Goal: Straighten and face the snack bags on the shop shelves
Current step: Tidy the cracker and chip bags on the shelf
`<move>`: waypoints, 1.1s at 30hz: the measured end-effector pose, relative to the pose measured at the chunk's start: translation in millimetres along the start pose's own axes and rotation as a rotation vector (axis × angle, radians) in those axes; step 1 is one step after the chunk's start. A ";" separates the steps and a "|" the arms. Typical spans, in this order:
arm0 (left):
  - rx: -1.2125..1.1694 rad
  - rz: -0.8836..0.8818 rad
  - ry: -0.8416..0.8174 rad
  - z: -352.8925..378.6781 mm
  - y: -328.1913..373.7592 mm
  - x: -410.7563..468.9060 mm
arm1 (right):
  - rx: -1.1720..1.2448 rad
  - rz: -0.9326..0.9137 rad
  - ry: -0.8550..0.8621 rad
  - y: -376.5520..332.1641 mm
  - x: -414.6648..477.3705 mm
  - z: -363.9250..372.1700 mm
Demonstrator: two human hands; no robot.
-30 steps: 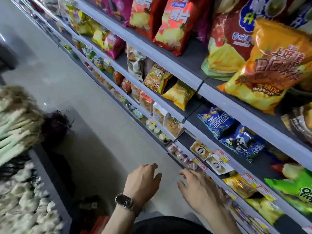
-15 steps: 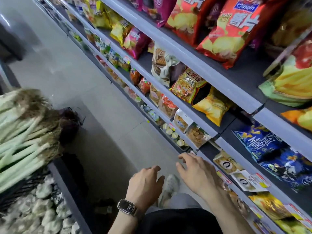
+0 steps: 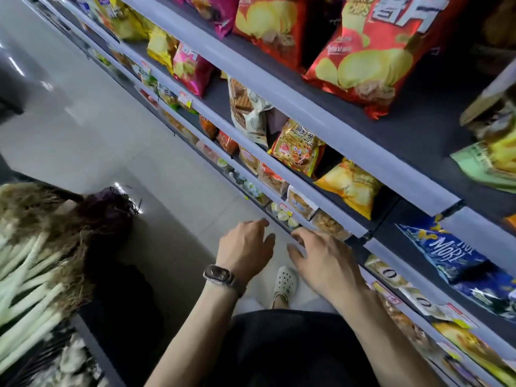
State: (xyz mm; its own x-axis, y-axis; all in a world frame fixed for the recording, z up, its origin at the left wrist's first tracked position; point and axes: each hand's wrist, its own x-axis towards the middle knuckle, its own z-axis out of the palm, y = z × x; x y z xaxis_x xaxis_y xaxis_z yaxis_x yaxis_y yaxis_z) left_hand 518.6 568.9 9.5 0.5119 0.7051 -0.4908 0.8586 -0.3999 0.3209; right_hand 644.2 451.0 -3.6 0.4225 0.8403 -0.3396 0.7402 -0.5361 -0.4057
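Both hands were low in front of the shelves point(image 3: 391, 169) and held nothing: left hand point(image 3: 245, 247), watch point(image 3: 218, 274) on its wrist, had fingers loosely curled above the floor, while right hand point(image 3: 325, 261) had fingers spread and relaxed, tips at a low shelf's front edge, contact unclear. Snack bags sat on the tiers at right: red chip bag point(image 3: 371, 51) leaning up top, prawn cracker bag point(image 3: 298, 146) and tilted yellow bag point(image 3: 349, 185) one tier down, blue bag point(image 3: 446, 247) lying further right. Leeks point(image 3: 28, 275) lay at left, well apart from both hands
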 end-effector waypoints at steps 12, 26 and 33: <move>-0.143 0.193 0.140 -3.7 14.8 114.7 | 0.654 0.469 0.463 60.0 34.9 14.4; -0.323 0.271 0.060 -11.4 40.6 263.9 | 1.247 0.834 0.713 100.9 130.9 -20.4; -0.336 0.307 0.017 -13.1 36.5 279.2 | 1.236 0.924 0.495 115.9 127.7 -13.6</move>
State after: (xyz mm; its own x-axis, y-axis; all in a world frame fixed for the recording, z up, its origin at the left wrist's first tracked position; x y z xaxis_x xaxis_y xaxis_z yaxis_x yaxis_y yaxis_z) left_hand 692.4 758.8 -105.2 0.7380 0.5944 -0.3194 0.6085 -0.3816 0.6957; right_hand 791.0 497.2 -82.4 0.7606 0.0229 -0.6488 -0.5952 -0.3745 -0.7110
